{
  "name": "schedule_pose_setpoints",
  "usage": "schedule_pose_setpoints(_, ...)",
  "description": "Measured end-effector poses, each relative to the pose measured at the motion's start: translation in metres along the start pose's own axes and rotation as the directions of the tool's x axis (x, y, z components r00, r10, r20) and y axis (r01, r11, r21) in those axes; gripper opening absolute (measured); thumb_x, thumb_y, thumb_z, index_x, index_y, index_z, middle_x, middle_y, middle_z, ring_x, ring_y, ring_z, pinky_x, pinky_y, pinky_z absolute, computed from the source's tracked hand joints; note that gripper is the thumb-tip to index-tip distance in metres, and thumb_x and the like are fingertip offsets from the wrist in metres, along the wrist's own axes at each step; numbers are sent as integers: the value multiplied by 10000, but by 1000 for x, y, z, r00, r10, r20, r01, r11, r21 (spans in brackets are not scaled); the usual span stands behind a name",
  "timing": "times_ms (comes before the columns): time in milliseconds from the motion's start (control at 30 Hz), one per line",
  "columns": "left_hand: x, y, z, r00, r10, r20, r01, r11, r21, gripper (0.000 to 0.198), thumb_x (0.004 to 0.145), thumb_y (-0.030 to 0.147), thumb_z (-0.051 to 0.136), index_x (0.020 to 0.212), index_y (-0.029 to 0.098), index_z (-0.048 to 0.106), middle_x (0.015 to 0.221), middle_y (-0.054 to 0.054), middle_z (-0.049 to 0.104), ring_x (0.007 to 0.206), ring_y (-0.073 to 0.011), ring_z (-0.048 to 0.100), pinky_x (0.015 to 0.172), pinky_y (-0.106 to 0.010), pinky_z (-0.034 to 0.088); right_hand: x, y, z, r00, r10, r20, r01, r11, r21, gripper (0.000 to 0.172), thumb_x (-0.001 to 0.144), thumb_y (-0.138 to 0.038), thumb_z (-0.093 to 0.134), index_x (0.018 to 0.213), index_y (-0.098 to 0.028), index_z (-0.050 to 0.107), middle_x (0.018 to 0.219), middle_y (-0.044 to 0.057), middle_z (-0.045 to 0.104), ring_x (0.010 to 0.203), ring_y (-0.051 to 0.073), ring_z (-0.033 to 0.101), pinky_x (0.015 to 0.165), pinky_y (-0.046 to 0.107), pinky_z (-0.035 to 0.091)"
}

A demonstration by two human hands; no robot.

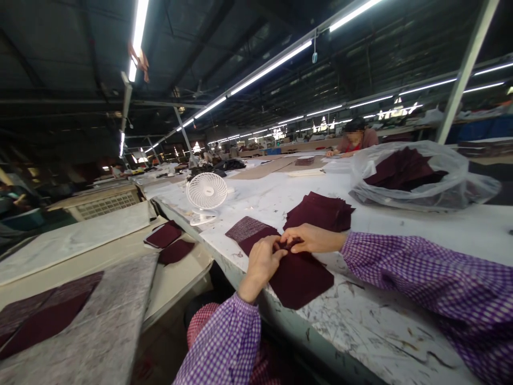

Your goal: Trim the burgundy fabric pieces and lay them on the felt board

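Both hands meet over a dark maroon fabric piece (302, 280) that lies near the edge of the white table. My left hand (262, 260) pinches the fabric's upper edge, its fingers closed. Opposite it, my right hand (310, 238) grips the same edge with thumb and fingertips together. Just beyond the left hand lie maroon pieces (252, 230), one with a speckled greyish face. Behind the right hand sits a loose stack of maroon fabric pieces (318, 210). My fingers hide part of the edge between them.
A small white fan (206, 193) stands at the table's left edge. A clear plastic bag (425, 198) with maroon pieces lies at the right. Across the table (385, 315), a person (356, 140) leans over. More maroon pieces (176, 251) rest on a lower surface at left.
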State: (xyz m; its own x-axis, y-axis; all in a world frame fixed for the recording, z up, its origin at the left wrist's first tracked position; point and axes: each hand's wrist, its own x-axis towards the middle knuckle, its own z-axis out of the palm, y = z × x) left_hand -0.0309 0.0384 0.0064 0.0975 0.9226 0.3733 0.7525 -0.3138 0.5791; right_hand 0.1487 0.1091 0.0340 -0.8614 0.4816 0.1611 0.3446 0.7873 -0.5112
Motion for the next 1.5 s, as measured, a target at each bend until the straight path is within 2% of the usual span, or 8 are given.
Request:
schedule_pose_setpoints(200,0,0,9,992,103,68,-118,953,278,190,825,170,543,922,234,693,864,-26,613,869,-166,571,764,-253,428,-4,23,-18,997,12,-75,-33,959,-283,193,801,-147,528,929,-151,672,855,47,675,760,159,607,716,255,426)
schedule_pose_setpoints(433,-2,0,9,992,108,70,-124,951,284,233,837,166,532,994,246,685,894,-23,623,904,-169,571,793,-261,433,-4,21,-18,996,-93,-3,86,929,-359,199,808,-118,500,894,-142,678,873,57,671,782,159,598,727,246,419)
schedule_pose_setpoints(733,-2,-5,11,989,142,50,-151,952,268,236,835,163,532,992,240,690,872,-28,613,885,-174,561,778,-275,439,-4,16,-10,999,-53,-13,41,889,-455,125,817,-162,526,839,-156,648,802,38,646,731,154,575,691,251,398)
schedule_pose_setpoints(967,-4,-6,13,975,207,82,-223,917,330,268,878,179,458,931,248,711,828,-38,571,814,-176,513,737,-289,419,-12,13,5,962,-250,110,242,590,-770,216,919,-136,399,890,-139,613,852,74,586,787,184,504,654,292,381)
schedule_pose_setpoints(1100,-5,-5,14,974,213,78,-227,901,370,279,895,203,434,943,243,706,834,-42,560,795,-178,495,747,-301,410,-20,22,6,950,-275,146,270,496,-825,210,925,-139,404,979,-132,607,917,84,582,827,203,491,690,325,394)
schedule_pose_setpoints(1200,-6,-4,14,974,209,83,-225,890,396,278,894,198,437,924,249,708,843,-43,559,805,-183,494,753,-308,410,-24,21,0,972,-221,76,190,556,-810,251,920,-114,388,1024,-141,614,891,74,582,828,203,500,739,347,404)
schedule_pose_setpoints(1333,-5,0,14,975,201,97,-223,884,410,287,901,198,423,920,245,705,848,-48,564,817,-190,501,762,-317,417,-21,5,1,978,-194,-73,114,796,-594,308,920,-106,338,1066,-143,607,1000,90,581,899,182,528,804,316,426)
schedule_pose_setpoints(1500,-9,-5,6,976,204,70,-215,937,275,223,874,202,491,941,224,703,858,-49,588,838,-184,528,780,-306,429,-16,-5,16,990,-135,-43,106,903,-417,277,894,-131,373,994,-125,632,931,106,592,848,187,541,788,319,442)
